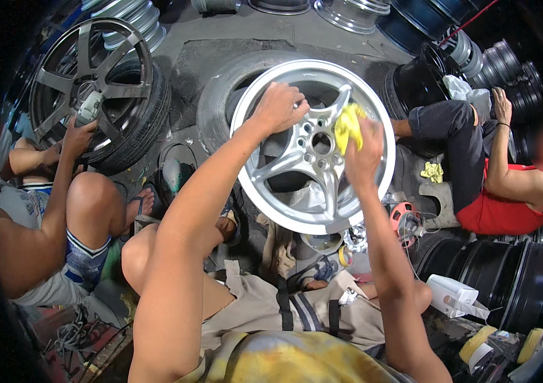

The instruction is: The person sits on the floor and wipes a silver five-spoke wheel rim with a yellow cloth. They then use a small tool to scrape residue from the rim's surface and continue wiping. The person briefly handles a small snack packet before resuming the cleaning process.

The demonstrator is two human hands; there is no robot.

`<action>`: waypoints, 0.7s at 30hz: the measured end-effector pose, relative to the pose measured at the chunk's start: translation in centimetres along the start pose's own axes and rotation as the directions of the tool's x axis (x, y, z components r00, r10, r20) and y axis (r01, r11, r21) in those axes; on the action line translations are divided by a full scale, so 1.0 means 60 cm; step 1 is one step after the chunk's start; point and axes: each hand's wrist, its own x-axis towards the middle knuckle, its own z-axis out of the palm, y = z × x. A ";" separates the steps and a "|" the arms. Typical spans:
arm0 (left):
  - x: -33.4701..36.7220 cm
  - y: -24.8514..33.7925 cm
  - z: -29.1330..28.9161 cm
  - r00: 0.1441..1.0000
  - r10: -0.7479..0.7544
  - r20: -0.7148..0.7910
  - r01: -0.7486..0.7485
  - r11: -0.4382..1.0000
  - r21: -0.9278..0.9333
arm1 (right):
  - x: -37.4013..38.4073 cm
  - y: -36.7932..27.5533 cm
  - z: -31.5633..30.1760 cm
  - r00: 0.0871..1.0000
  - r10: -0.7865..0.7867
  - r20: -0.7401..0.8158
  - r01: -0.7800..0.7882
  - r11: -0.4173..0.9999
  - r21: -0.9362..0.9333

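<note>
On the head view, my only feed, I see a silver five-spoke metal wheel (326,185) in front of the wearer's knees, face up and overlapping a worn grey-black rubber tyre (216,102). The left grip (281,107), a bare hand, lies at the wheel's upper left with its fingers curled; I can't tell whether they clasp the metal. The right grip (366,150), motion-blurred, is closed around a crumpled bright yellow cloth (349,127) against the wheel's right side. A second crumpled yellow cloth (432,172) lies on the floor to the right, near a seated person in a red sleeveless top (507,207). Below that person I have a row of glossy black wheels (507,277) and a white box (453,295). At left, another person's hand (80,137) holds a small pale device (90,106) against a dark grey spoked wheel (50,78).
</note>
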 end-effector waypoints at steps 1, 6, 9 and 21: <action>0.000 -0.001 0.005 0.998 0.040 -0.040 -0.041 0.999 -0.018 | 0.027 0.009 0.007 1.000 -0.007 -0.023 0.008 1.000 0.013; 0.007 -0.016 0.012 0.999 0.041 -0.004 -0.041 0.999 -0.008 | 0.033 -0.006 0.061 0.970 -0.111 0.217 0.179 0.929 -0.323; 0.007 -0.019 0.015 0.999 0.010 0.054 -0.010 1.000 -0.005 | -0.059 -0.057 0.069 0.960 -0.024 0.279 0.046 0.996 -0.070; 0.000 -0.006 0.026 0.996 0.023 0.085 -0.041 0.974 0.223 | -0.103 -0.097 -0.056 0.894 0.032 0.446 -0.006 0.998 -0.060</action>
